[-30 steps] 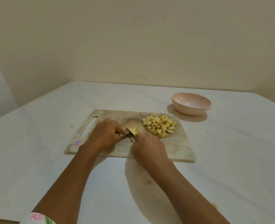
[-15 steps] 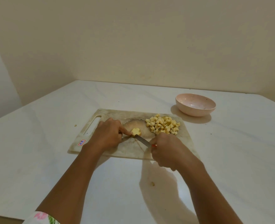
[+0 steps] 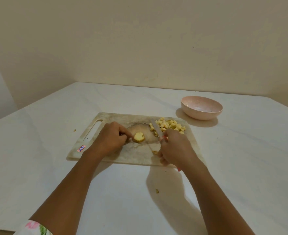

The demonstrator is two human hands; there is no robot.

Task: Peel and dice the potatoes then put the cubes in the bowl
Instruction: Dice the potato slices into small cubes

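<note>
A round potato slice (image 3: pixel 139 137) lies flat in the middle of the marble-patterned cutting board (image 3: pixel 139 119). My left hand (image 3: pixel 110 139) has its fingers curled, and a fingertip touches the slice's left edge. My right hand (image 3: pixel 174 147) grips a red-handled knife (image 3: pixel 156 128), whose blade points up and away toward the heap of potato cubes (image 3: pixel 169 125) at the board's far right corner. A small potato bit (image 3: pixel 154 152) lies on the board beside my right hand. The pink bowl (image 3: pixel 201 109) stands empty on the table beyond the board, to the right.
The white table (image 3: pixel 241 158) runs into a corner of beige walls. Stray potato scraps lie on the table: one (image 3: pixel 157 190) near me below the board, another (image 3: pixel 74 130) left of the board's handle slot.
My right hand has drawn the knife off the slice and swung its blade up and right toward the cube heap. My left hand stays at the slice, which lies more exposed now.
</note>
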